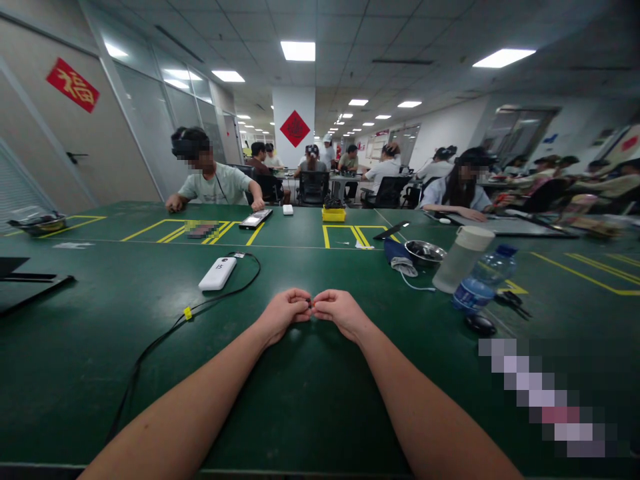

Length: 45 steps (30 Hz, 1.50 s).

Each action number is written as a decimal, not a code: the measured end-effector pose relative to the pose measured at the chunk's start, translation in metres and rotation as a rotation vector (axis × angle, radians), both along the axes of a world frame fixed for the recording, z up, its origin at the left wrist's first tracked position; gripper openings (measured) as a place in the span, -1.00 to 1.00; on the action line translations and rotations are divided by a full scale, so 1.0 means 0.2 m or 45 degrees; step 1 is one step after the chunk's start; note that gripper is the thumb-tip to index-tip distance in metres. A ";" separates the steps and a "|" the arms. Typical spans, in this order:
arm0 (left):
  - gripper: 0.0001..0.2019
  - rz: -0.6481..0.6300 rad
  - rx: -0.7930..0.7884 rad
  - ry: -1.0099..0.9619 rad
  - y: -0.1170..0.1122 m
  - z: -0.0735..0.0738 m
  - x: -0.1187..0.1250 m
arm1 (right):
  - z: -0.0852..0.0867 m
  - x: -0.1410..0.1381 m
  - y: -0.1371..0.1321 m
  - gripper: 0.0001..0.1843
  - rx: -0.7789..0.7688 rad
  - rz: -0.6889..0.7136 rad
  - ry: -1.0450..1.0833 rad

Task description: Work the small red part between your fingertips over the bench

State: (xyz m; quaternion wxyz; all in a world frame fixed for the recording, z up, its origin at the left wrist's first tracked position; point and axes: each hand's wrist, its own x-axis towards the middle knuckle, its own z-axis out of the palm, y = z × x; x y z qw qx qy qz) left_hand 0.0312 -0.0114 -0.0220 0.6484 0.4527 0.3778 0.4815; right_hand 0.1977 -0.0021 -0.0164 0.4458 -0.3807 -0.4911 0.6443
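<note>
Both of my forearms reach out over the green table. My left hand and my right hand meet fingertip to fingertip at the table's middle. Both are curled closed, pinching a tiny dark thing between them; it is too small to name. A white power bank with a black cable lies to the left of my left hand.
A water bottle, a pale cup, a metal bowl and a black mouse sit at the right. A yellow box stands further back. A person sits across at the left, another person at the right.
</note>
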 end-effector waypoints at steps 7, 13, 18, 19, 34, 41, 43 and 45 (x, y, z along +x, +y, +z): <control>-0.83 0.043 -0.068 -0.012 0.02 -0.01 -0.01 | 0.00 0.01 0.02 -0.75 -0.070 0.034 0.095; -0.83 0.044 -0.083 -0.037 0.01 0.01 -0.01 | -0.01 0.01 0.04 -0.66 -0.139 0.033 0.165; -0.81 0.100 -0.067 -0.011 0.00 0.01 0.00 | 0.00 0.01 0.04 -0.67 -0.154 0.027 0.172; -0.80 0.104 -0.057 -0.007 0.00 0.01 0.00 | 0.00 0.01 0.04 -0.68 -0.150 0.028 0.174; -0.83 0.080 -0.046 0.040 0.00 0.01 0.00 | 0.00 0.01 0.03 -0.75 -0.140 0.037 0.133; -0.83 0.074 -0.051 0.030 0.01 -0.01 -0.01 | 0.01 0.01 0.02 -0.86 -0.110 0.049 0.117; -0.83 0.064 -0.041 0.025 0.02 -0.01 -0.01 | 0.01 0.01 0.02 -0.91 -0.101 0.043 0.081; -0.82 0.058 -0.030 0.022 0.02 -0.01 -0.01 | 0.00 0.01 0.02 -0.93 -0.095 0.024 0.045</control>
